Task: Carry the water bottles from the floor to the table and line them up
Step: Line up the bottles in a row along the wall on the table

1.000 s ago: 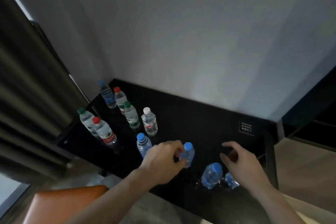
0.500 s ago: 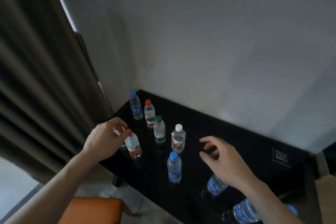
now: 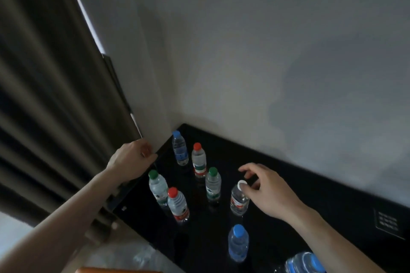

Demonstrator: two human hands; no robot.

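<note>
**A:** What is on the bench?

**B:** A black bench (image 3: 310, 195) sits in the corner of a room against a pale wall (image 3: 266, 51), with a dark curtain (image 3: 44, 95) to its left. Water bottles stand upright on it. At the back left is a blue-capped bottle (image 3: 180, 149), then a red-capped bottle (image 3: 199, 160), a green-capped bottle (image 3: 213, 185) and a white-capped bottle (image 3: 239, 200), running diagonally toward the front right. Left of these stand another green-capped bottle (image 3: 158, 187) and, just beside it, another red-capped bottle (image 3: 177, 204). Nearer the front is a second blue-capped bottle (image 3: 238, 244), and a third blue-capped bottle (image 3: 305, 262) shows at the bottom edge.

**A:** And the hands?

**B:** The left hand (image 3: 131, 160) is at the bench's left edge, fingers curled; whether it grips the edge I cannot tell. The right hand (image 3: 268, 188) is over the white-capped bottle, fingers loosely spread, its thumb touching the white cap, not closed around it.
</note>
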